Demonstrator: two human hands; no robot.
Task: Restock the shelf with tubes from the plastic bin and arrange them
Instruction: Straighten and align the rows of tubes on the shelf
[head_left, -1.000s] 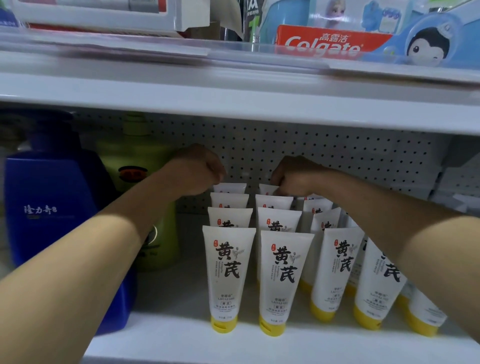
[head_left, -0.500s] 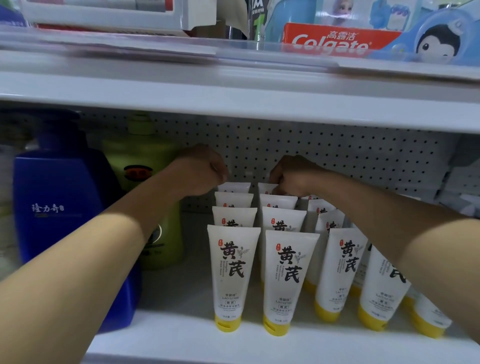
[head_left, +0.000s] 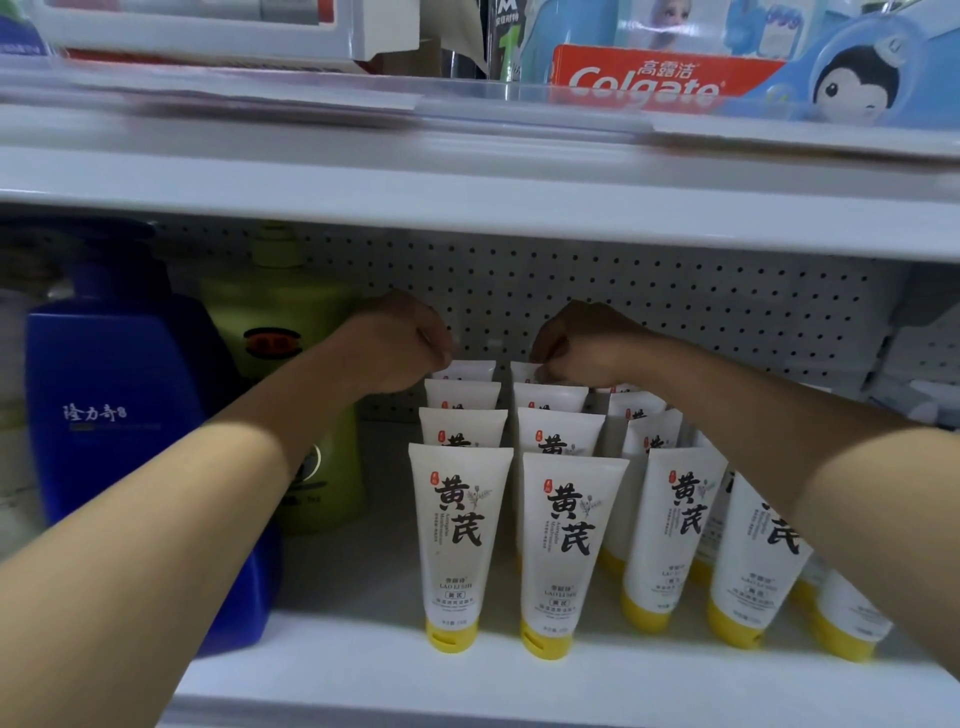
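Note:
Several white tubes with yellow caps stand cap-down in rows on the white shelf (head_left: 363, 670). The front left tube (head_left: 457, 540) and the one beside it (head_left: 566, 551) face me. Both my hands reach to the back of the rows. My left hand (head_left: 400, 343) has curled fingers at the top edge of the rearmost tube of the left row (head_left: 467, 370). My right hand (head_left: 576, 345) pinches the top of the rearmost tube of the second row (head_left: 522, 370). The plastic bin is out of sight.
A big blue bottle (head_left: 119, 405) and a green pump bottle (head_left: 291, 332) stand left of the tubes, close under my left forearm. A perforated back panel (head_left: 701, 312) closes the shelf. The shelf above (head_left: 467, 208) carries a Colgate box (head_left: 654, 78).
Both hands stay at the back tubes with almost no motion. The view has shifted slightly, so everything sits a little to the right in the frame.

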